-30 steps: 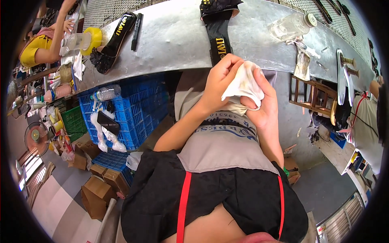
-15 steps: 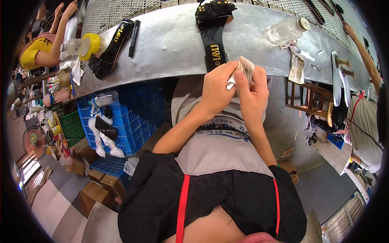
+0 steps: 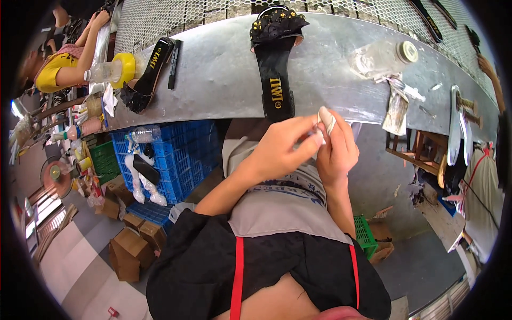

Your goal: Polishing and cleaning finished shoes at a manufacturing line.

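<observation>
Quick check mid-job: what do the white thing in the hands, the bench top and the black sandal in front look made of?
White wad: soft cloth or tissue, judging by its crumpled folds; which one is unclear. It is pinched between the left hand and right hand. Bench top: sheet metal, dull grey with scuffs and a soft sheen. Black sandal: matte black, probably synthetic leather or rubber, with bead-like trim at the toe.

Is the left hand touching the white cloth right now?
Touching. The head view shows the left hand pinching the small white cloth at its fingertips, with the right hand gripping the cloth from the other side.
</observation>
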{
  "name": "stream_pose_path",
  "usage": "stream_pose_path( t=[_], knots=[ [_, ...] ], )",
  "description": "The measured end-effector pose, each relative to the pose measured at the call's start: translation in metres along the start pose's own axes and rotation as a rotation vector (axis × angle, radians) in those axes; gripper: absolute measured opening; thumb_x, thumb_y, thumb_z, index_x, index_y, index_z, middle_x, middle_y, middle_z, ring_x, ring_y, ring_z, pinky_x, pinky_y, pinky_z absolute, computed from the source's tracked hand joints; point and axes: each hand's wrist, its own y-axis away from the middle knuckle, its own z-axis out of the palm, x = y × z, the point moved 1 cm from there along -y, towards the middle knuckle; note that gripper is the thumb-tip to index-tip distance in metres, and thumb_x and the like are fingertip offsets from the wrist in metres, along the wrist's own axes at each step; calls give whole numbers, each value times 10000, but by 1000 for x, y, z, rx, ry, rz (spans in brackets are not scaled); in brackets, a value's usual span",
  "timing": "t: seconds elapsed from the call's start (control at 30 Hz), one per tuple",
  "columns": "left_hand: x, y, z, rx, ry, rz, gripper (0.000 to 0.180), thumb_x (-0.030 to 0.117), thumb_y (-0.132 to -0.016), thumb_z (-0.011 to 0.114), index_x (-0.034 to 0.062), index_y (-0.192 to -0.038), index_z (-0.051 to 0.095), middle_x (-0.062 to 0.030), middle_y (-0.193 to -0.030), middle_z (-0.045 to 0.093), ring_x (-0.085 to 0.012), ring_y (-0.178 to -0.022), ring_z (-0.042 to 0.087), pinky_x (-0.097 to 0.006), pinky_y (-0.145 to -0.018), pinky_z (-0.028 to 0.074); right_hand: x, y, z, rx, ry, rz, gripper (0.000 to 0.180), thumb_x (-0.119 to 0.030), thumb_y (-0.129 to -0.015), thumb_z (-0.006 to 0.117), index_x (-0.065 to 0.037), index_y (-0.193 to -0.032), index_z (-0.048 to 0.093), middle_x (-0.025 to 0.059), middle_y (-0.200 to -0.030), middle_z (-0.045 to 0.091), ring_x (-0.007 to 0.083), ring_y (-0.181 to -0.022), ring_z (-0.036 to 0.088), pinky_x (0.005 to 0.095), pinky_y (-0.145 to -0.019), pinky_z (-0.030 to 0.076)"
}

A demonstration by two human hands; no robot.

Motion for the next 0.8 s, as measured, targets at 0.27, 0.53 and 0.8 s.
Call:
stream_pose_path(
  t=[0.27, 0.53, 0.8],
  knots=[
    [2, 1, -45, 563, -623, 152, 347, 142, -871, 625, -29, -1168, 681, -162, -1029, 722, -327, -1007, 670, -409, -884, 520, 36, -27, 8, -203, -240, 148, 281, 120, -861, 705, 73, -1138, 710, 178, -986, 697, 244, -752, 703, 316, -625, 573],
    [-31, -18, -5, 653, -974, -96, 1018, 367, -739, 841, -89, -1506, 350, -237, -1409, 516, -394, -1288, 505, -546, -1076, 356, 56, -44, 24, -406, -227, 144, 236, 67, -909, 685, 54, -1143, 716, 167, -978, 696, 245, -755, 698, 321, -633, 560],
    [-50, 44, -78, 656, -852, -146, 953, 155, -766, 799, 13, -1569, 305, -127, -1538, 500, -355, -1420, 458, -522, -1214, 266, 39, -52, 22, -422, -270, 349, 201, 55, -947, 657, 45, -1139, 716, 119, -944, 678, 182, -788, 637, 291, -692, 503]
  ],
)
